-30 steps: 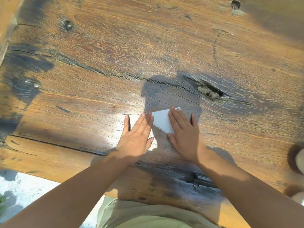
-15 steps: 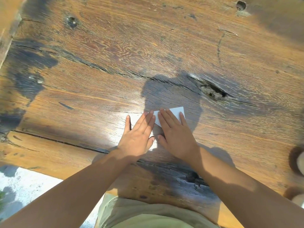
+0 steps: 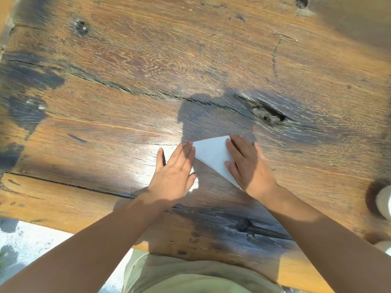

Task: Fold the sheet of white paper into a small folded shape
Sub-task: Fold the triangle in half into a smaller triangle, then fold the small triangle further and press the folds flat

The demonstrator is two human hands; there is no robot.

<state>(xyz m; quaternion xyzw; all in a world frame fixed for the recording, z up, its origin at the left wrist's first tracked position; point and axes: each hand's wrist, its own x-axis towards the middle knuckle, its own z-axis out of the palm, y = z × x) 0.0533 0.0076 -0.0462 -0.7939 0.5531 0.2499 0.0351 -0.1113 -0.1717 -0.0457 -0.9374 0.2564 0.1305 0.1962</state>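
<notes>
A sheet of white paper (image 3: 213, 156), already folded into a triangle, lies flat on the weathered wooden surface (image 3: 148, 60) just right of the centre of the frame, inside the dark shadow cast by the person's head. Its pale face shows between the 2 hands, with 1 corner pointing to the upper right and a narrow tip running down toward the lower right. The left hand (image 3: 175, 172) rests palm down at the centre of the frame with its fingers (image 3: 184, 153) straight, held close together and laid flat, so it grips nothing; their tips touch the left corner of the paper. The right hand (image 3: 249, 168) lies palm down on the right side of the triangle, its fingers (image 3: 238, 145) spread flat over the paper's right edge, pressing rather than pinching, and its heel covers the lower tip. Both bare forearms reach in from the bottom of the frame. A deep knot hole (image 3: 268, 115) sits in the wood to the upper right of the paper. At the right edge of the frame a pale rounded object (image 3: 384, 200) is partly cut off; what it is cannot be told.
</notes>
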